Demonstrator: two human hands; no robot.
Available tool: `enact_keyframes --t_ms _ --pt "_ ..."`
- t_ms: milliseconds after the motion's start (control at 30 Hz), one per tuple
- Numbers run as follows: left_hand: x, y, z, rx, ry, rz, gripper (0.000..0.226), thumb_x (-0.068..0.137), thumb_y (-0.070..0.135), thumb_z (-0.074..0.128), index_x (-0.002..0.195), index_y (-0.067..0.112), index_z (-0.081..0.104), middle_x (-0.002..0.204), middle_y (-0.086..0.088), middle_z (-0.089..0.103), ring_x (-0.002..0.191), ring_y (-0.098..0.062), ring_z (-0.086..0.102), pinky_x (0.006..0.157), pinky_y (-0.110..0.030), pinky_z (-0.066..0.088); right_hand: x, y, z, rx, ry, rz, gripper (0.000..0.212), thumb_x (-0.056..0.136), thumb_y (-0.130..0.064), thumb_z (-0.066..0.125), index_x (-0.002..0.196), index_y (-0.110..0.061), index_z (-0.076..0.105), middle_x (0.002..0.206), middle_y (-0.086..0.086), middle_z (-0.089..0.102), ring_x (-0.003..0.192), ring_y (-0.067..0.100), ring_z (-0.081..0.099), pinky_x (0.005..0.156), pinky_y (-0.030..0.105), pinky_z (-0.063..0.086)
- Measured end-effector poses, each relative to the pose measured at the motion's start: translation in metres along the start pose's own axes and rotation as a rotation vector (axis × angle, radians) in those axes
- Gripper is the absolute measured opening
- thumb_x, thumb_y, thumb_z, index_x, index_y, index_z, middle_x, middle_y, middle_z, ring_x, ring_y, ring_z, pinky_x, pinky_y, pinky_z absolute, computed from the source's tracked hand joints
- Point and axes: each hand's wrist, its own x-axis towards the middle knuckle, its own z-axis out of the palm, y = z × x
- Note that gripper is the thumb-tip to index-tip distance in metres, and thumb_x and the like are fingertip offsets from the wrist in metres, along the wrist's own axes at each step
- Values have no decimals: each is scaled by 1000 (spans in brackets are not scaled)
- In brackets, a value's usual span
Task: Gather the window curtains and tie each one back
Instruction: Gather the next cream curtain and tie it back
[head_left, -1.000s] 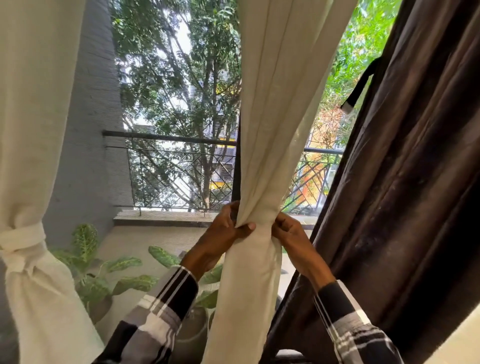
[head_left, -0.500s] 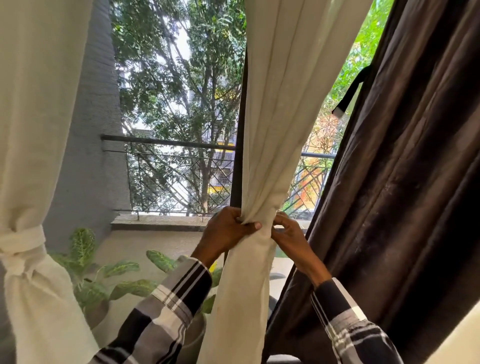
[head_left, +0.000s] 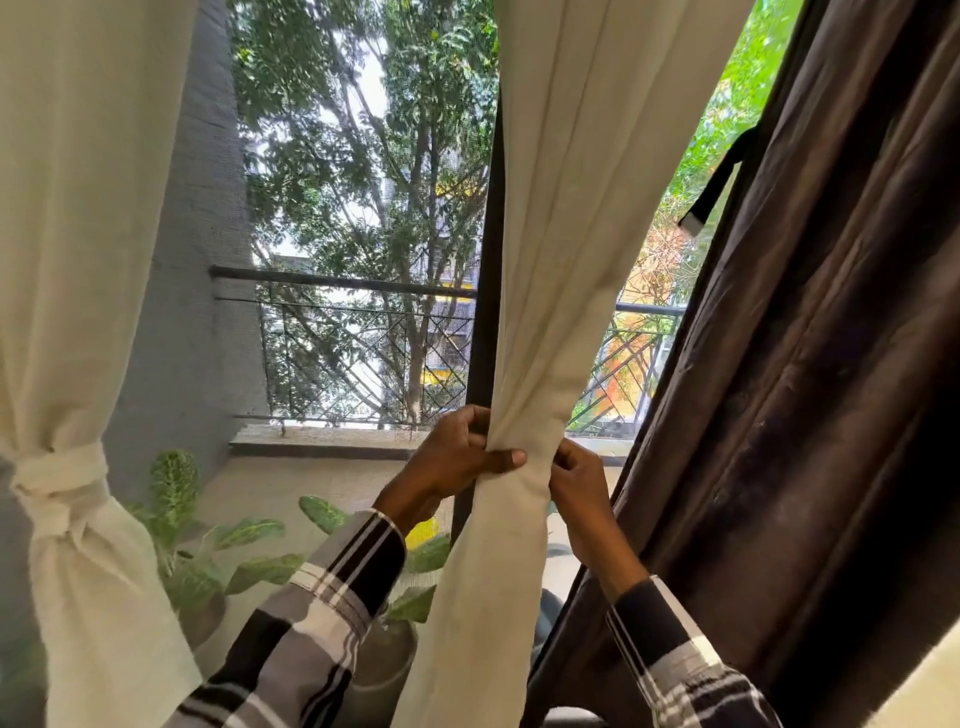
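At the centre of the frame, the cream curtain (head_left: 550, 322) hung from the top edge down past the bottom, drawn in narrow where my two hands met it. My left hand (head_left: 457, 460) came in from the lower left, its grip pinching the bunched cloth, thumb pressed flat across the front folds and fingers curled behind. My right hand (head_left: 579, 480) reached in from the lower right and touched the curtain's right edge, fingers curled against the fabric; I could not tell whether that grip was closed on the cloth or only resting on it. Both wrists showed checked sleeves (head_left: 332, 597). Along the left edge of the frame, a second cream curtain (head_left: 78, 260) was gathered and bound by a knotted tie (head_left: 57, 483) of the same cloth. Filling the right side, a dark brown curtain (head_left: 831, 389) hung loose, with a dark strap (head_left: 719, 182) dangling at its upper left edge. Behind the glass I saw a balcony railing (head_left: 343, 283), trees, and leafy potted plants (head_left: 218, 551) in the lower left.
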Motion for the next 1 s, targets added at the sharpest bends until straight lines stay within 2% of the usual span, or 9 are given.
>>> enact_keyframes --t_ms 100,233,400,533,633,800,867,933,1000 --pt "-2 5 -3 -15 -59 -24 53 76 4 79 122 7 53 100 -15 73 85 -23 71 61 -30 57 -5 1 5 64 44 23 7 84 2 69 78 0 72 82 21 73 78 19 56 70 42 51" --pt "-3 11 -7 41 -131 -46 40 84 6 72 122 4 60 101 -14 73 84 -18 71 65 -31 57 -8 -4 8 79 55 27 25 83 5 68 77 -18 74 82 12 73 77 18 60 76 46 56" --pt "-2 12 -12 245 -157 -62 32 88 30 69 105 2 70 103 -21 71 99 -38 67 82 -58 53 -8 -6 7 170 -28 140 12 89 2 63 87 -4 73 92 26 70 80 23 59 74 44 55" --pt "9 14 -16 549 -71 -25 46 87 45 66 88 -1 69 85 -22 70 82 -35 69 71 -48 58 -15 -9 5 259 -99 223 35 100 -32 52 94 -5 73 86 11 73 75 17 68 68 29 57" --pt "12 19 -18 814 -5 17 50 86 50 63 58 12 47 58 -4 46 60 -23 48 49 -29 33 -17 -7 7 249 -151 190 43 85 -50 58 92 -11 72 87 10 71 79 18 67 71 32 56" --pt "11 24 -14 914 27 90 47 87 49 63 59 21 39 75 -16 61 80 -34 63 49 -29 29 -15 1 13 10 -187 -23 34 74 -26 85 105 -17 72 100 4 75 95 31 69 83 42 59" --pt "12 24 -14 897 -2 87 45 87 49 63 60 19 43 65 -8 55 68 -26 60 45 -22 29 -14 -1 16 -14 -144 -48 29 75 -12 84 101 -15 72 97 4 75 87 19 71 73 32 59" --pt "13 24 -16 842 -37 62 45 87 46 65 56 19 48 52 7 48 47 -4 49 40 -14 26 -13 -2 17 6 -119 -47 27 75 -3 81 100 -12 71 93 5 74 76 6 69 65 19 53" --pt "15 19 -24 754 -95 25 48 83 45 70 50 16 53 40 7 44 36 -1 39 42 -16 29 -13 -1 17 37 -107 -26 27 75 -1 79 98 -12 72 91 2 74 72 3 67 63 17 52"
